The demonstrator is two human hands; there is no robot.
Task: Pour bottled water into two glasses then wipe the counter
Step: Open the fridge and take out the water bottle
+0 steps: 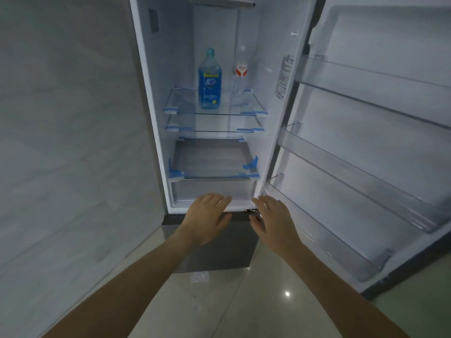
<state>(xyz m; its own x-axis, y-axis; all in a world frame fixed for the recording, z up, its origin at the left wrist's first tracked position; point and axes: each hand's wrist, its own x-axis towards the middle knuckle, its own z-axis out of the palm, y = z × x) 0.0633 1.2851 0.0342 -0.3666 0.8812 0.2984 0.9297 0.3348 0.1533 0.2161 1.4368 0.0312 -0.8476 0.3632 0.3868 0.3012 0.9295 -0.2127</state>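
The blue water bottle stands upright on the fridge's top glass shelf. Both left hand and right hand hang empty, fingers relaxed, well below it. Looks full, so probably heavy and maybe slick; I'd grab mid-body.

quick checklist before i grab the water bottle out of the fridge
1. Fridge door swung wide: ok.
2. Blue water bottle upright on the top glass shelf: ok.
3. Cap on the bottle: ok.
4. Left hand free, fingers straight: ok.
5. Right hand free, holding nothing: ok.
6. Second clear bottle with red label standing clear of the blue one: ok, a gap shows.
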